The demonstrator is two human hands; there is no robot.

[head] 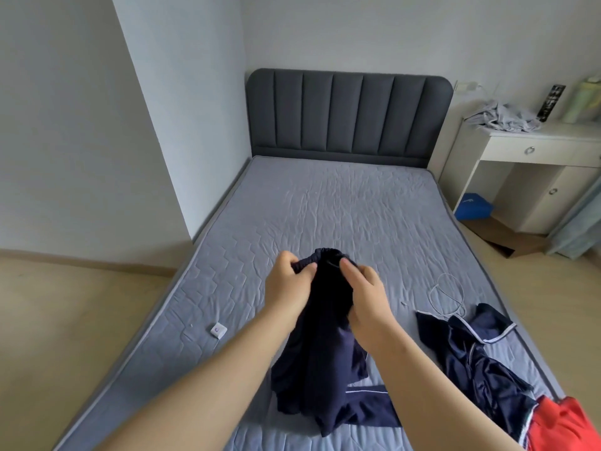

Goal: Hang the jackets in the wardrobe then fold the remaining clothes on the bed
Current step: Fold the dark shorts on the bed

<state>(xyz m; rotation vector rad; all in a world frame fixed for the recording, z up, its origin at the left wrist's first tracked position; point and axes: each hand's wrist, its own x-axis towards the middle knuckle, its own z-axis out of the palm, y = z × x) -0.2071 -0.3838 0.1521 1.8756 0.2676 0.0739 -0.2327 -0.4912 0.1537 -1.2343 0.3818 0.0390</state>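
Fingers of your left hand (287, 286) curl round the waistband of the navy trousers (325, 353). Your right hand (364, 299) pinches it too, legs trailing onto the bed (325, 206).

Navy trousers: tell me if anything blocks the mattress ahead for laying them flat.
Nothing visible does. The white cord and piped navy garment lie to the right of the navy trousers, white tag to the left.

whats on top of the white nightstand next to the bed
On the white nightstand: a crumpled pale cloth, a tall black box and a pale green container. Anything under the cloth is covered, and the frame cuts off the top's right end.
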